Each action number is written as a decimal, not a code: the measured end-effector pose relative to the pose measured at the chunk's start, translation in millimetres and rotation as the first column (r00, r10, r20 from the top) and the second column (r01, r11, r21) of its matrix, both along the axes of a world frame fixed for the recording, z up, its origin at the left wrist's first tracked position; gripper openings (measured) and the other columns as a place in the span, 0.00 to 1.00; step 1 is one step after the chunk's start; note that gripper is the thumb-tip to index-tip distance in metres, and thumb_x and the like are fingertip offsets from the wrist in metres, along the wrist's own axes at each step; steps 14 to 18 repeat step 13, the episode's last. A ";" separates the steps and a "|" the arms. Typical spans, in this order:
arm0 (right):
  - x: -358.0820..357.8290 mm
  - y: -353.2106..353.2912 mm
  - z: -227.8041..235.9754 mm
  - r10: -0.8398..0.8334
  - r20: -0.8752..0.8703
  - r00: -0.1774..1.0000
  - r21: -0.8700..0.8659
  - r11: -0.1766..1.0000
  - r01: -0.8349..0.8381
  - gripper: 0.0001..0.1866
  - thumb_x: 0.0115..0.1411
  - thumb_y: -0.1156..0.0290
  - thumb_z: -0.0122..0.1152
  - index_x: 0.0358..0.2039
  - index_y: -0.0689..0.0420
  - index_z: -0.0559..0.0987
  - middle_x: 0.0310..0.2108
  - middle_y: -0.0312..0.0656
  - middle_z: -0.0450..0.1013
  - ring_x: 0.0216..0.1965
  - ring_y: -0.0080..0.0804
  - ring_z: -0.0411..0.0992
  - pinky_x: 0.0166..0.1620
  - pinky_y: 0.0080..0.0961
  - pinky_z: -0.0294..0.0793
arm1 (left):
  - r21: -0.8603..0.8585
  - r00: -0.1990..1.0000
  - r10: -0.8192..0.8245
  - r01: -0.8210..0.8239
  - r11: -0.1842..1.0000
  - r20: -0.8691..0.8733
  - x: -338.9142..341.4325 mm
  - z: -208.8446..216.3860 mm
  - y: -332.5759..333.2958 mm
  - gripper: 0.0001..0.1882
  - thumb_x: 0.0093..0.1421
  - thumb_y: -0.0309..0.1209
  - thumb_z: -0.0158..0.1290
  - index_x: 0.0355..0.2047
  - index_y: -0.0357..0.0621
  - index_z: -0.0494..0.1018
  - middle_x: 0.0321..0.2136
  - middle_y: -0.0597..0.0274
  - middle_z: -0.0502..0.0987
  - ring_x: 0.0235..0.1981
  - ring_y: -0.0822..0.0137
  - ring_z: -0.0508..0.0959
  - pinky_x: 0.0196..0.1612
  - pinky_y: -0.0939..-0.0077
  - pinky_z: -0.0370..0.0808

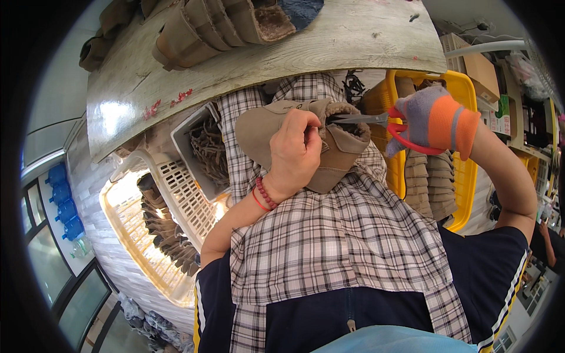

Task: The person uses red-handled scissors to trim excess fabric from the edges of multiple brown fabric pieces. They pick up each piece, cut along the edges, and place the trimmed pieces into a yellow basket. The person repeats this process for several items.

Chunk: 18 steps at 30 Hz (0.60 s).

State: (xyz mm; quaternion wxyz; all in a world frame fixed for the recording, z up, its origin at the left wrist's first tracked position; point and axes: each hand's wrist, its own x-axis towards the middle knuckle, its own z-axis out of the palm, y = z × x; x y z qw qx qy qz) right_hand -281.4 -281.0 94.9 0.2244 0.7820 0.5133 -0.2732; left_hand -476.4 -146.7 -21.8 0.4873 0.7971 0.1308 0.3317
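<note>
A brown shoe upper (254, 130) with a fleecy lining lies across my lap on a checked apron (329, 247). My left hand (296, 144), bare and with a red bead bracelet at the wrist, is closed in a pinch at the edge of the shoe's opening. Whether a thread is also between those fingertips is too small to tell. In an orange and grey glove, my right hand (432, 120) grips red-handled scissors (379, 119). Their blades point left over the fleecy opening, with the tips close to my left fingertips.
More brown uppers (206, 29) lie on the worn wooden table (306, 56) ahead. A yellow crate (468, 176) with stacked uppers stands at right. To the left are a grey bin (182, 138) of dark strips and a white basket (126, 235) holding shoe parts.
</note>
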 end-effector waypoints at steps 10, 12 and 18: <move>-22.3 11.7 9.0 0.037 0.046 0.998 -0.065 0.997 -0.034 0.26 0.53 0.43 0.55 0.31 0.55 0.80 0.24 0.46 0.76 0.29 0.41 0.75 0.34 0.33 0.73 | -0.026 0.996 -0.023 0.021 0.999 -0.091 -4.1 0.0 1.5 0.08 0.52 0.15 0.49 0.32 0.39 0.68 0.27 0.61 0.71 0.26 0.69 0.73 0.31 0.78 0.71; -22.9 11.3 10.6 0.014 0.052 0.999 -0.056 0.998 -0.011 0.26 0.52 0.42 0.55 0.31 0.54 0.81 0.25 0.47 0.76 0.30 0.42 0.76 0.35 0.34 0.72 | -0.026 0.996 -0.023 0.021 0.999 -0.087 -4.3 -0.4 1.7 0.08 0.52 0.15 0.49 0.32 0.39 0.68 0.27 0.61 0.71 0.26 0.69 0.73 0.31 0.78 0.71; -20.6 7.5 7.4 -0.018 0.048 0.999 -0.033 0.999 0.019 0.27 0.51 0.40 0.55 0.31 0.53 0.81 0.26 0.47 0.76 0.31 0.43 0.76 0.36 0.36 0.72 | -0.026 0.996 -0.024 0.022 0.999 -0.084 -4.3 -0.4 1.7 0.08 0.52 0.15 0.49 0.32 0.39 0.68 0.27 0.61 0.71 0.26 0.69 0.73 0.31 0.78 0.71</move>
